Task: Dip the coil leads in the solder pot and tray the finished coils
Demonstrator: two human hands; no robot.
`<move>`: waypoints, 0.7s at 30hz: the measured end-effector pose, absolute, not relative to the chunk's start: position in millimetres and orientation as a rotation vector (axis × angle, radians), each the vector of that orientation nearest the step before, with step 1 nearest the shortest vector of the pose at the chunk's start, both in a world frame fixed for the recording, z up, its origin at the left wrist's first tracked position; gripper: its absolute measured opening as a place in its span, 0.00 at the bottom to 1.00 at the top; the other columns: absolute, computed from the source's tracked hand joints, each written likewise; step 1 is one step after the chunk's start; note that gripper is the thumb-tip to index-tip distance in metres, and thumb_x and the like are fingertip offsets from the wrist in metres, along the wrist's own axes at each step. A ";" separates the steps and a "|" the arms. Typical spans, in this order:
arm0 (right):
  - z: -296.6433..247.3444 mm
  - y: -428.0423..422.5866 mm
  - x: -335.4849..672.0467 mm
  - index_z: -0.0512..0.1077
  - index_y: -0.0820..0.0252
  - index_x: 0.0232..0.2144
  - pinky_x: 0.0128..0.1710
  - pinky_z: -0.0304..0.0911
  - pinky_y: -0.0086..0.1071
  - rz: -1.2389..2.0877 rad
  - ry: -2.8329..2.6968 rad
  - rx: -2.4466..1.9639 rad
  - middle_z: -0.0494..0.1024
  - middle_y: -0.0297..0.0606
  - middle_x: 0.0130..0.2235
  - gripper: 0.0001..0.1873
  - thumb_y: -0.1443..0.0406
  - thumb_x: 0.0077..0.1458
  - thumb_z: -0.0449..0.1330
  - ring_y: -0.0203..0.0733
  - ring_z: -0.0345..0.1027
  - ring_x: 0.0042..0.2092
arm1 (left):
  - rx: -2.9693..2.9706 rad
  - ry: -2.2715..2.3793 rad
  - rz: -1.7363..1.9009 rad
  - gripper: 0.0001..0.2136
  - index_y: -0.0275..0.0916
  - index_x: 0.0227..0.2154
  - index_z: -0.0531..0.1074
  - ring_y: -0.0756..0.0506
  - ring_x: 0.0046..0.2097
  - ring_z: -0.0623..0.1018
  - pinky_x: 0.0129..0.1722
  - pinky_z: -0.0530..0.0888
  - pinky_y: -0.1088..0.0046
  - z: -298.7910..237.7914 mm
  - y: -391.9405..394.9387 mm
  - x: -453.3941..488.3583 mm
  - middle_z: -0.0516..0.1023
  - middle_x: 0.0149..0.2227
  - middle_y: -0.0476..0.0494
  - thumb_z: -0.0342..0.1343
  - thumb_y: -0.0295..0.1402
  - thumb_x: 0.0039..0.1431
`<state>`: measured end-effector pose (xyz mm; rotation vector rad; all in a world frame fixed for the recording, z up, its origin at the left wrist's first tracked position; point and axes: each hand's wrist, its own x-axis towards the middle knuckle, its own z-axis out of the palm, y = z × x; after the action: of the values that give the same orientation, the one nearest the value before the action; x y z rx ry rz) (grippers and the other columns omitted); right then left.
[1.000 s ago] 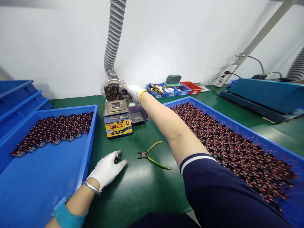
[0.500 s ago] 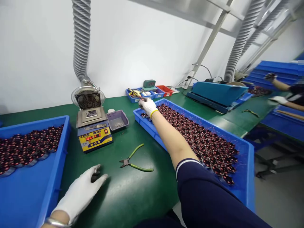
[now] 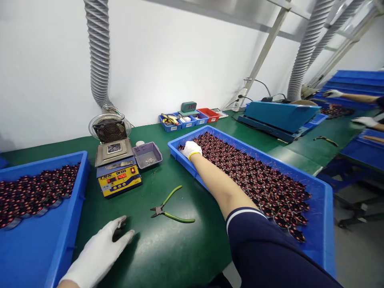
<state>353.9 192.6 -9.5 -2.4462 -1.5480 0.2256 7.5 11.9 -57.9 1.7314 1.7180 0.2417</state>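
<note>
My left hand [image 3: 102, 250], in a white glove with dark fingertips, hovers over the green bench at the lower left, thumb and fingers apart, holding nothing. My right hand [image 3: 191, 149], gloved in white with a yellow cuff, reaches into the far left end of a long blue tray [image 3: 325, 224]. Its fingers look curled down among the parts; whatever they grip is hidden. Rows of small round metal-rimmed parts with black tops and reddish wires [image 3: 255, 172] fill much of this tray. Green-handled cutting pliers [image 3: 174, 218] lie with handles spread on the bench between my hands.
Another blue tray [image 3: 67, 224] of similar parts stands at left. Beside it sit a yellow-and-blue solder pot [image 3: 120, 181] under a fume duct [image 3: 100, 60] and a purple-grey dish [image 3: 156, 154]. Small bins [image 3: 171, 127] line the wall. A co-worker's gloved hands [image 3: 333, 93] show at far right.
My right hand has lowered from above the tray's far left end into it, moving slightly right. My left hand stays nearly in place. The co-worker's hands have shifted.
</note>
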 end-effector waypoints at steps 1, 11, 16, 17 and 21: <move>-7.1 190.9 351.3 0.72 0.66 0.44 0.47 0.62 0.38 0.206 -1.561 -2.459 0.73 0.54 0.47 0.25 0.54 0.48 0.61 0.51 0.67 0.50 | 1.736 1.725 0.236 0.29 0.41 0.50 0.68 0.36 0.53 0.72 0.55 0.65 0.60 -56.0 10.5 8.6 0.73 0.51 0.40 0.54 0.52 0.47; 25.3 176.7 323.4 0.72 0.61 0.42 0.36 0.63 0.52 -0.054 -1.770 -2.269 0.70 0.60 0.46 0.25 0.49 0.51 0.56 0.64 0.68 0.46 | 1.494 2.018 0.854 0.20 0.38 0.42 0.74 0.43 0.47 0.76 0.48 0.70 0.73 0.3 34.0 -33.0 0.78 0.45 0.43 0.58 0.44 0.49; -9.5 121.2 227.9 0.70 0.56 0.41 0.45 0.64 0.43 0.070 -2.253 -1.185 0.73 0.48 0.41 0.15 0.58 0.55 0.52 0.52 0.68 0.45 | 1.022 2.520 1.132 0.19 0.33 0.49 0.68 0.42 0.52 0.71 0.53 0.66 0.66 0.3 49.1 -137.5 0.72 0.51 0.37 0.48 0.39 0.60; -21.6 98.4 203.5 0.70 0.56 0.41 0.45 0.64 0.41 0.178 -2.395 -0.978 0.73 0.46 0.43 0.15 0.58 0.54 0.52 0.50 0.68 0.46 | 0.930 2.589 1.145 0.19 0.33 0.50 0.66 0.41 0.52 0.71 0.52 0.67 0.62 -4.9 46.9 -154.5 0.71 0.51 0.36 0.49 0.39 0.61; -66.7 16.6 128.0 0.68 0.57 0.43 0.42 0.63 0.38 0.508 -2.684 -0.543 0.73 0.42 0.45 0.19 0.61 0.47 0.56 0.46 0.67 0.43 | 0.693 2.794 1.145 0.20 0.37 0.52 0.63 0.40 0.52 0.70 0.50 0.68 0.52 -31.1 37.2 -199.4 0.67 0.54 0.38 0.53 0.39 0.59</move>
<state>128.0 16.6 -66.7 -0.5425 -2.6841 0.5079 -199.4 37.2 -31.1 0.6928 2.7940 1.1455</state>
